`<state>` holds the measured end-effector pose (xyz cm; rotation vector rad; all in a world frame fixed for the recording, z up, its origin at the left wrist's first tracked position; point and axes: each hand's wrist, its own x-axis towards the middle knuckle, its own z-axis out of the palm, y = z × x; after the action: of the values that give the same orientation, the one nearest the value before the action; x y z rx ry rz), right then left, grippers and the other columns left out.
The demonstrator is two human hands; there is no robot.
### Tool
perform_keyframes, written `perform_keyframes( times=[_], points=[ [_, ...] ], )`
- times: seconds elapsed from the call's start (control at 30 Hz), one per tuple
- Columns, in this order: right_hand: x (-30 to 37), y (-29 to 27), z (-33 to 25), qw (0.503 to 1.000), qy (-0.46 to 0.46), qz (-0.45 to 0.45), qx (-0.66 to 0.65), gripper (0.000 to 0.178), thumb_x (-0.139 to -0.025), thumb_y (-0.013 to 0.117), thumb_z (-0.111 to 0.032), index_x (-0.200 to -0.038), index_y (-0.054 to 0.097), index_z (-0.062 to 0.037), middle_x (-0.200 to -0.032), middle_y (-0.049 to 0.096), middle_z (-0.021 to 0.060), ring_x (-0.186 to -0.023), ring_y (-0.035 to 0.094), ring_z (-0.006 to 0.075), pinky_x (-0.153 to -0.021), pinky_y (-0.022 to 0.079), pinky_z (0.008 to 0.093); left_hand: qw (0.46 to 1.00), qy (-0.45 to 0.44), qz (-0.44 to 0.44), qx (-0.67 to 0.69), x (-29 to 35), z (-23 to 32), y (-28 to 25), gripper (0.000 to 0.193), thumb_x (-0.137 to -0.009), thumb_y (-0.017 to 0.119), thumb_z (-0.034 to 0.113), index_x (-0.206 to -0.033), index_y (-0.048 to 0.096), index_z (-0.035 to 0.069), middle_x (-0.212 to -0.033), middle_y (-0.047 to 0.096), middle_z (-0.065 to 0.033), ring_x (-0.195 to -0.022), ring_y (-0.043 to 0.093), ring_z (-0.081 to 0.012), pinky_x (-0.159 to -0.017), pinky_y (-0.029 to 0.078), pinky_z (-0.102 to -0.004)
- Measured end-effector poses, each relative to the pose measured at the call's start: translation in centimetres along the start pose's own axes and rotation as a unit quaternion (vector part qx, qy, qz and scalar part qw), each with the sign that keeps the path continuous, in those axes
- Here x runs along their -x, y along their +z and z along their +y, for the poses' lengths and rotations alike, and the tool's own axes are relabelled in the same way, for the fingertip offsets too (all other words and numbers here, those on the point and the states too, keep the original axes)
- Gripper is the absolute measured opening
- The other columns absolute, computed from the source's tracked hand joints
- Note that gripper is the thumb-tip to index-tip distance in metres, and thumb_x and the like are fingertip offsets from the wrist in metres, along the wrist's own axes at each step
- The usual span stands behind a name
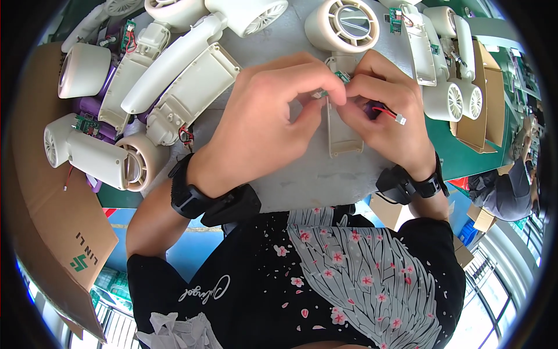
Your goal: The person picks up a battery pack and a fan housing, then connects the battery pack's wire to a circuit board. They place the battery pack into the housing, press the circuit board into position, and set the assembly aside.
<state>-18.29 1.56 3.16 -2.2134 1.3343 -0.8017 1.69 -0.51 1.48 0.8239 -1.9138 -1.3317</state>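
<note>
Wrist straps: black bands [189, 198] are circling both wrists.
Work surface: a grey mat [285, 183] is lying beneath the hands.
Left hand [270, 113]: thumb and forefinger are meeting beside the green circuit board [343, 76]; whether they are gripping anything cannot be told.
Right hand [398, 119]: curled fingers are grasping a dark purple cylinder [374, 109]; a red-and-black lead [386, 111] is jutting out rightward.
Fan casing [346, 136]: lying on the mat between and below both hands, its long axis is running away from the person.
Fan head [312, 29]: at the casing's far end, its round grille is facing upward.
Flanks: white fan parts [195, 75] are crowding the left; more fans [444, 102] are lying right.
</note>
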Motion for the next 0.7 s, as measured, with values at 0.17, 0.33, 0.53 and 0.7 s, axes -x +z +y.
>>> perform_keyframes(
  times=[0.17, 0.33, 0.53, 0.7],
  points=[
    [-0.3, -0.5, 0.2, 0.999, 0.008, -0.022, -0.048, 0.012, -0.076, 0.074, -0.004, -0.083, 0.064, -0.0025, -0.079, 0.056, 0.0052, -0.062, 0.060, 0.0178, -0.056, 0.047, 0.0284, 0.997, -0.039, 0.016, 0.072, 0.0, -0.3, 0.1, 0.019, -0.081, 0.059, -0.014, -0.095, 0.061, -0.001, -0.098, 0.062, -0.0053, -0.093, 0.062, -0.0132, -0.083, 0.051, -0.0267],
    [0.0, -1.6, 0.2, 0.981, 0.080, -0.040, -0.170, 0.009, -0.088, 0.066, -0.008, -0.089, 0.061, -0.0006, -0.086, 0.056, 0.0069, -0.069, 0.058, 0.0178, -0.062, 0.047, 0.0292, 0.995, -0.067, 0.012, 0.079, -0.1, -0.4, -0.3, 0.017, -0.082, 0.060, -0.013, -0.094, 0.060, -0.001, -0.096, 0.061, -0.0041, -0.092, 0.061, -0.0114, -0.085, 0.049, -0.0262],
    [0.3, -1.0, 0.1, 0.976, 0.104, -0.035, -0.189, 0.017, -0.097, 0.053, -0.012, -0.091, 0.059, 0.0037, -0.095, 0.053, 0.0082, -0.067, 0.053, 0.0122, -0.060, 0.043, 0.0252, 0.994, -0.061, 0.009, 0.087, 0.0, -0.2, -0.3, 0.017, -0.083, 0.061, -0.010, -0.097, 0.060, -0.001, -0.096, 0.061, -0.0034, -0.089, 0.059, -0.0104, -0.077, 0.048, -0.0241],
    [0.3, -0.9, -0.5, 0.996, 0.033, -0.056, -0.064, 0.016, -0.095, 0.056, -0.009, -0.089, 0.060, 0.0053, -0.094, 0.053, 0.0112, -0.065, 0.054, 0.0153, -0.057, 0.043, 0.0275, 0.994, -0.064, 0.016, 0.084, -0.1, 0.4, -0.4, 0.021, -0.085, 0.063, -0.006, -0.105, 0.062, 0.000, -0.097, 0.062, -0.0030, -0.087, 0.059, -0.0104, -0.074, 0.046, -0.0237]
  ],
)
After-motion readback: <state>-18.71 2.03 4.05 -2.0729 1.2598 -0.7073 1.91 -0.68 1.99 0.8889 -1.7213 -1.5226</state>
